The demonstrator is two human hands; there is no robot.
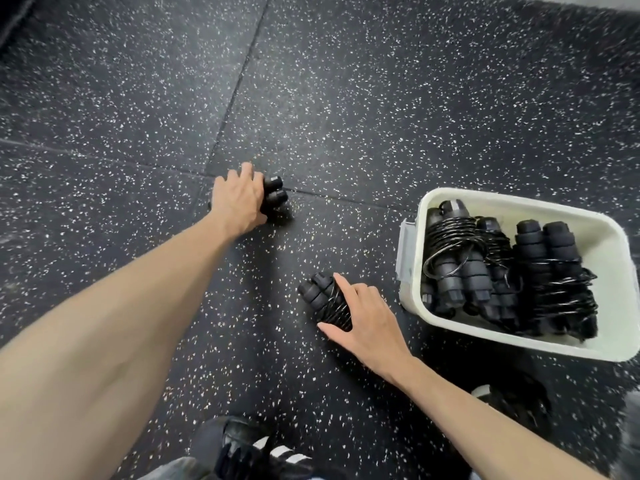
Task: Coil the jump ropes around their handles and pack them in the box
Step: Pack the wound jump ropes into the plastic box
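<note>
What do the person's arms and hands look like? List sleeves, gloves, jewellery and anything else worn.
Both forearms are bare as far as the frame shows; no sleeves are in view. The left hand and right hand wear no gloves, and no rings, watch or wristbands show. Lower down, a black shoe with white stripes is visible.

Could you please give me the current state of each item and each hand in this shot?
Box: open, on the floor, holding several coiled jump ropes.
Near jump rope: coiled around its handles, on the floor, outside the box.
Far jump rope: on the floor; coiling hidden.
Left hand: grips the far jump rope.
Right hand: grips the near jump rope.
</note>
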